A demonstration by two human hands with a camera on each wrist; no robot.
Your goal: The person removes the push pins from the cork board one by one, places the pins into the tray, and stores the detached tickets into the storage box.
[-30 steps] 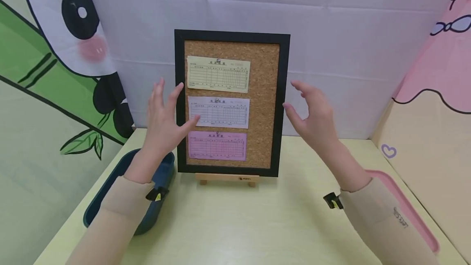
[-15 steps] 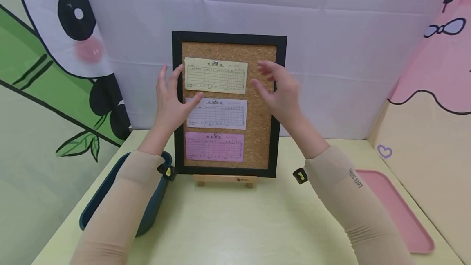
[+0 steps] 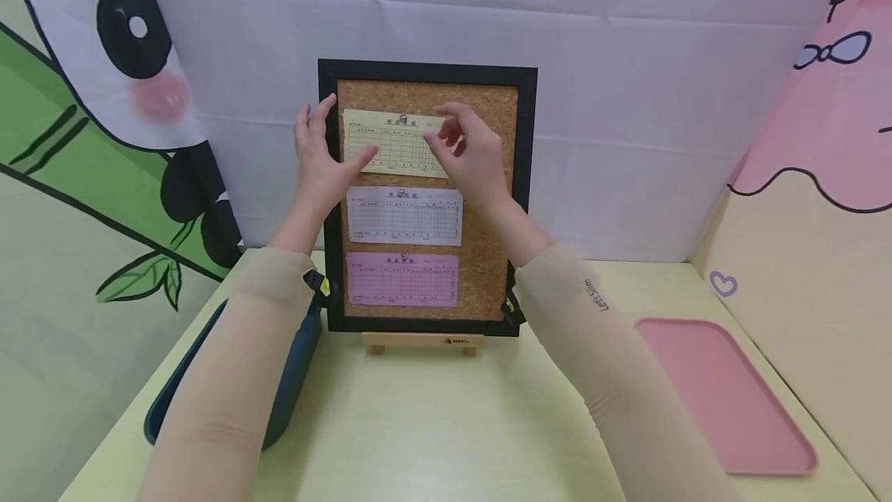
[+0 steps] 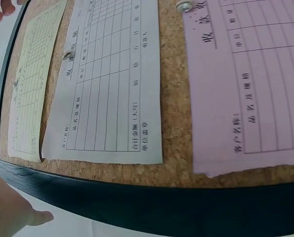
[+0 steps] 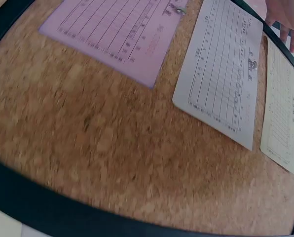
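Observation:
A black-framed corkboard (image 3: 491, 269) leans upright on a small wooden easel (image 3: 421, 340). Three printed receipt slips are pinned to it, one above another: yellow (image 3: 379, 146), white (image 3: 404, 215) and pink (image 3: 403, 280). A clear pushpin (image 3: 403, 119) tops the yellow slip. My right hand (image 3: 477, 157) overlaps that slip's right end, thumb and index finger apart and pointing toward the pin. With fingers spread, my left hand (image 3: 326, 157) is at the frame's upper left, its thumb over the yellow slip's left part. In the left wrist view, part of the left hand (image 4: 6, 202) shows beside the frame.
A dark blue bin (image 3: 296, 378) stands at the left of the table, partly hidden by the left sleeve. On the right lies a flat pink tray (image 3: 732, 393). A pale cloth backdrop (image 3: 627, 99) hangs right behind the board.
My right hand has moved left and up from beyond the board's right edge to the yellow slip. The left hand has risen along the frame's left side. All three slips stay pinned.

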